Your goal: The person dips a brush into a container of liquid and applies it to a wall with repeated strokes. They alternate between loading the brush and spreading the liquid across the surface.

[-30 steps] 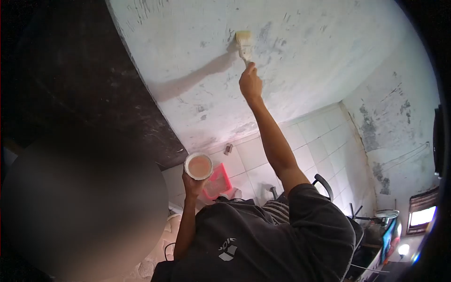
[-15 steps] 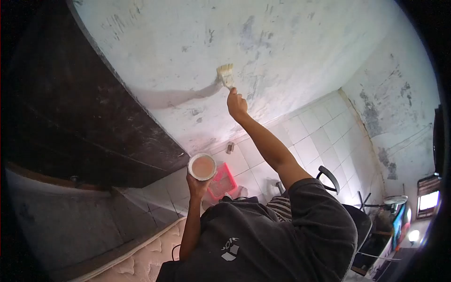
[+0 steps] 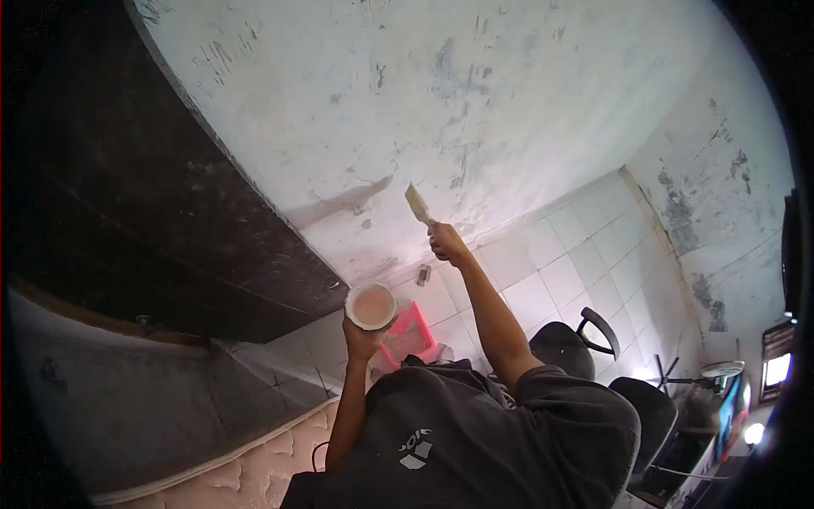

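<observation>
My right hand [image 3: 445,243] grips the handle of a paintbrush [image 3: 416,204] with pale, wide bristles. The brush is turned partly edge-on, apart from its shadow on the white, scuffed wall [image 3: 509,110]. Lower down, my left hand [image 3: 363,340] is closed around a white tub [image 3: 348,307], keeping it upright. Pinkish liquid [image 3: 371,306] shows inside the tub. Some of the left fingers are hidden behind it.
Below the tub, a pink plastic basket [image 3: 424,329] stands on the white tile floor [image 3: 526,305]. A small object [image 3: 424,274] lies by the wall's base. A dark panel [image 3: 153,195] fills the left. Office chair [image 3: 564,349] and mattress [image 3: 263,467] are close to me.
My right hand has drawn the paintbrush down and back from the wall, and the brush has turned edge-on. The tub in my left hand stays nearly in place.
</observation>
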The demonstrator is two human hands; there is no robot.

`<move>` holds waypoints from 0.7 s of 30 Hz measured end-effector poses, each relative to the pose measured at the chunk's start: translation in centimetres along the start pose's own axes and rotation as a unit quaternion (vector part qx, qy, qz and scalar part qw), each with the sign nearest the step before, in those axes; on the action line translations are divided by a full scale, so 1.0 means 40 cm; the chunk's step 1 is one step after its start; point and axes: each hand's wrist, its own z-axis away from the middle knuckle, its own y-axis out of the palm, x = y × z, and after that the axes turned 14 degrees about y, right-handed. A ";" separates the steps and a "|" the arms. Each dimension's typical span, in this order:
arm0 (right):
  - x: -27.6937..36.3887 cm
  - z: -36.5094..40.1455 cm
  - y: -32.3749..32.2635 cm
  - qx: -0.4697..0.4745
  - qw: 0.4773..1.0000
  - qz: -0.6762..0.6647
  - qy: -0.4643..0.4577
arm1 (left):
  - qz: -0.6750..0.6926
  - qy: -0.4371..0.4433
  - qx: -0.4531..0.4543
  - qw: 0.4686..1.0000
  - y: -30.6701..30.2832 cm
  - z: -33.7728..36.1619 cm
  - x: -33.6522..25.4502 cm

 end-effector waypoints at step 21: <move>0.288 0.229 0.177 -0.025 0.936 -0.018 -0.350 | 0.015 -0.036 -0.034 0.999 0.020 -0.011 -0.082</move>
